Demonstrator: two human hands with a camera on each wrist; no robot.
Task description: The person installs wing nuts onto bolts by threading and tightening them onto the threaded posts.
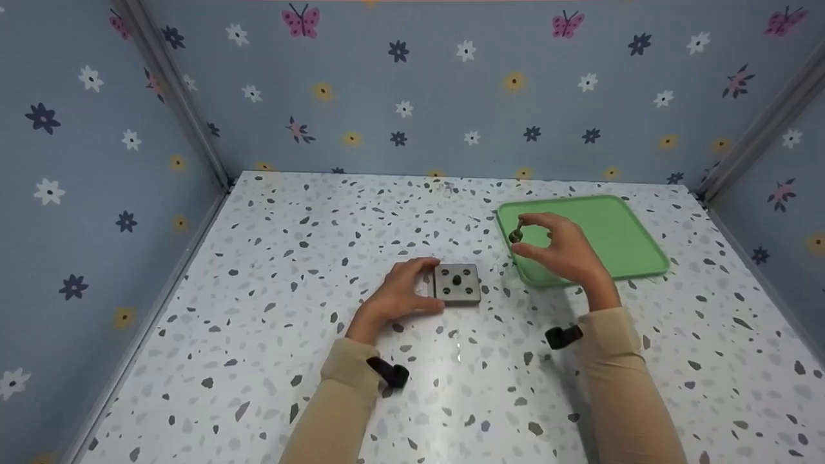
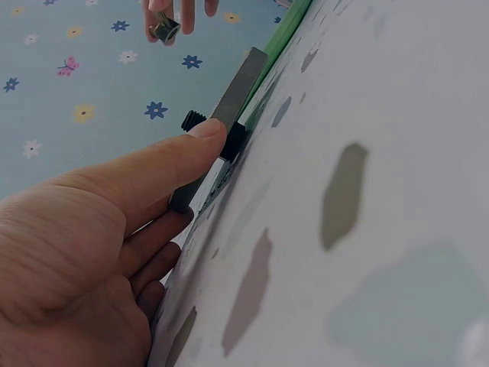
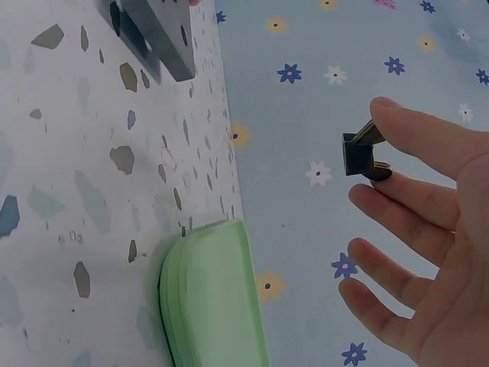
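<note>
My left hand [image 1: 401, 293] grips a square grey metal plate [image 1: 469, 283] by its near and far edges, thumb on the near side. The plate has several round holes, and a black bolt [image 1: 456, 280] stands in its middle. Seen edge-on in the left wrist view, the bolt's black thread [image 2: 194, 120] sticks out above the plate and its wider black end shows below. Over the left part of a green tray, my right hand [image 1: 562, 250] pinches a small brass-coloured wing nut [image 3: 357, 155] between thumb and fingertip, with the other fingers spread.
The shallow green tray [image 1: 635, 248] lies at the back right of the speckled white table [image 1: 290, 258]. Blue flowered panels [image 1: 438, 96] close off the back and both sides.
</note>
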